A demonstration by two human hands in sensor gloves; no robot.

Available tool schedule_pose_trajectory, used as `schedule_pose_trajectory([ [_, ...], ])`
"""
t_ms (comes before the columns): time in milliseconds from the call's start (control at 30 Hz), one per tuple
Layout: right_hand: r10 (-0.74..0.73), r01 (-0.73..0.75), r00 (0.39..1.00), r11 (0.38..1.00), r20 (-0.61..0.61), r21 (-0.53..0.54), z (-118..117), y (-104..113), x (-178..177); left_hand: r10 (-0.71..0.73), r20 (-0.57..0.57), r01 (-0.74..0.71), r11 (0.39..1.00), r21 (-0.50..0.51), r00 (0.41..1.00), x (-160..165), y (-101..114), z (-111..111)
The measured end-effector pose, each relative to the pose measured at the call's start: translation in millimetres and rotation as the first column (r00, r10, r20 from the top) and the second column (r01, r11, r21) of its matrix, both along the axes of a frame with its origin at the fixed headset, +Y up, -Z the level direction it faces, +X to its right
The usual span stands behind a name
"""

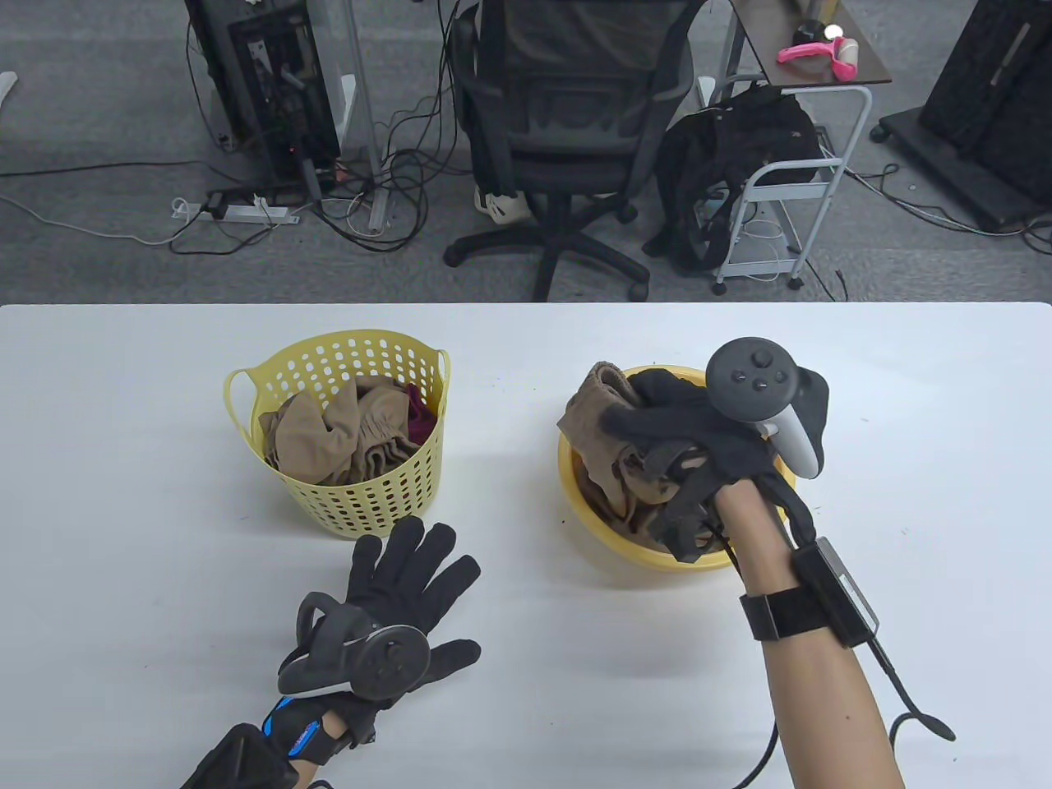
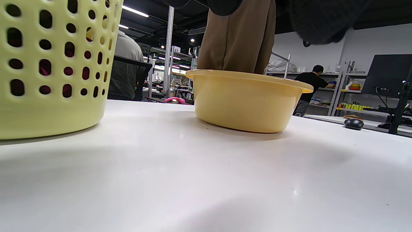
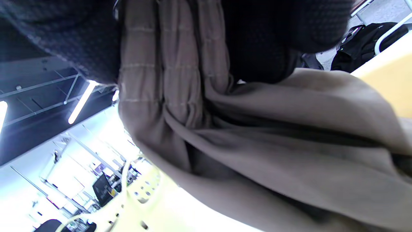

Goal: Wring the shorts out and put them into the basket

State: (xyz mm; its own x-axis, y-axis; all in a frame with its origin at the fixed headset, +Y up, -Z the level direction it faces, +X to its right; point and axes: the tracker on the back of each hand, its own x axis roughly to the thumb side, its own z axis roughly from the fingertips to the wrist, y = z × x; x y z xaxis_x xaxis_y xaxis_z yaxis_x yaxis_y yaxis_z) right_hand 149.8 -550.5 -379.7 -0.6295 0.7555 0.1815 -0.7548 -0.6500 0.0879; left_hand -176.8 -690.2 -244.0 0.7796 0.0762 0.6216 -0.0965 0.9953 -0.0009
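Your right hand [image 1: 699, 444] grips the damp brown fabric shorts [image 1: 604, 427] above the round yellow plastic basin [image 1: 575, 485]; your left hand [image 1: 394, 600] rests flat, fingers spread, on the white desk [image 1: 123, 534]. Bring it over to twist firmly above the basin, then drop them in the perforated yellow basket [image 1: 370, 493].

1. My left hand [image 1: 394, 608] is lying flat on the desk [image 1: 123, 509], just in front of the basket [image 1: 345, 427], with bare surface stretching out to its left and right.
2. The basket is standing between that hand and the far edge, its opening partly filled with tan clothes [image 1: 345, 436].
3. A bare strip of desk is running between the basket and the yellow basin [image 1: 592, 526].
4. My right hand [image 1: 699, 436] is gripping the shorts [image 1: 600, 427] above the basin, so the basin's opening is blocked.
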Motion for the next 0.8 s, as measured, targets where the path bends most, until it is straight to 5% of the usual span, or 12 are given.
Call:
schedule_pose_trajectory([
  [800,-0.435,0.435,0.896,0.9,-0.084,-0.023,23,36,-5,0.003,-0.005,-0.003,1.0,-0.006,1.0,-1,0,-1],
])
